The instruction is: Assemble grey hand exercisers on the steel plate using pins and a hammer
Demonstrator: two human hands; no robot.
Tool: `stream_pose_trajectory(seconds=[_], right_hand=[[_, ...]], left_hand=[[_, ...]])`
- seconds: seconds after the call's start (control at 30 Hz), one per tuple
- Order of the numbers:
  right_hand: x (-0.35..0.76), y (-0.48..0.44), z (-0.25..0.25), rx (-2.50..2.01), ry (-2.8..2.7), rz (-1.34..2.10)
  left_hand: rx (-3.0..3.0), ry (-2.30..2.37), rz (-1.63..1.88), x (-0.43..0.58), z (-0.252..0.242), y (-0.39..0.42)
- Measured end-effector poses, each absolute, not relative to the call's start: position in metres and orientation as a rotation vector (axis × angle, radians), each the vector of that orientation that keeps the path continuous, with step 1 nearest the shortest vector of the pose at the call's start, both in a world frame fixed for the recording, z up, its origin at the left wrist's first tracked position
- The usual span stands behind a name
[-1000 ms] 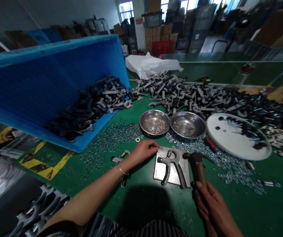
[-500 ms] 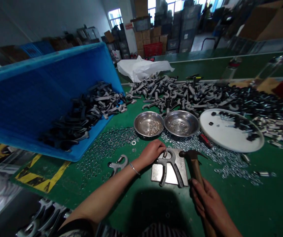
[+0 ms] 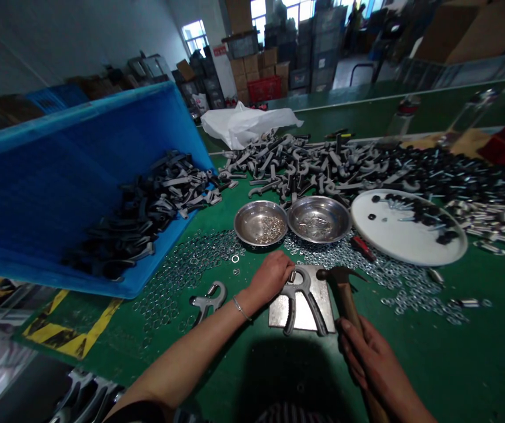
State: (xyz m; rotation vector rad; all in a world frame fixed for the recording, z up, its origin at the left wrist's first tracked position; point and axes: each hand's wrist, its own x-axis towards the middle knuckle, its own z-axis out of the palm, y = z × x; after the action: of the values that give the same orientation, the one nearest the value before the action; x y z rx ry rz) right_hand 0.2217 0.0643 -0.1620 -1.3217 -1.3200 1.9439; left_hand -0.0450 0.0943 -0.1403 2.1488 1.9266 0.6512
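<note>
A grey and black hand grip strengthener (image 3: 307,294) lies on a flat metal plate (image 3: 278,317), its handles pointing toward me. My left hand (image 3: 273,275) has its fingers closed at the upper left of this strengthener, beside its small spring; the fingertips are partly hidden. In my right hand (image 3: 369,352) is a claw hammer (image 3: 348,296), gripped by its wooden handle. The hammer's head hovers by the plate's upper right corner, apart from the strengthener. Another hand grip strengthener (image 3: 208,301) rests left of the plate, partly behind my left forearm.
Two steel bowls (image 3: 240,228) with small metal parts stand beyond the plate, beside a white tray (image 3: 428,254) of black-headed bolts. Loose washers (image 3: 177,264) cover the table around them. Grey handles (image 3: 278,158) are heaped behind. A tilted blue crate (image 3: 80,135) holds more on the left.
The whole view has shifted slightly, so most things sit a little further left. Both hands keep nearly the same hold and place over the plate.
</note>
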Motion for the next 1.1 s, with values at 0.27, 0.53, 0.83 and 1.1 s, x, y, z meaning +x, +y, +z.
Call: stream_pose_trajectory(seconds=[0.27,0.53,0.83,1.1], right_hand=[[0.226,0.083,-0.136,-1.356,-1.72,1.651],[0.218,0.139,-0.049,-1.159,-2.499,1.14],[0.183,0.161,-0.06,-1.107,-2.77,1.098],[0.203,0.15,-0.069,-1.139,-2.69,1.237]], left_hand=[[2.276,1.903,0.582,-0.048,-0.144,0.088],[2.126,1.907,0.478,-0.046,-0.11,0.039],[2.136,1.971,0.271,-0.045,-0.114,0.041],[2.171,1.992,0.323,-0.045,-0.122,0.039]])
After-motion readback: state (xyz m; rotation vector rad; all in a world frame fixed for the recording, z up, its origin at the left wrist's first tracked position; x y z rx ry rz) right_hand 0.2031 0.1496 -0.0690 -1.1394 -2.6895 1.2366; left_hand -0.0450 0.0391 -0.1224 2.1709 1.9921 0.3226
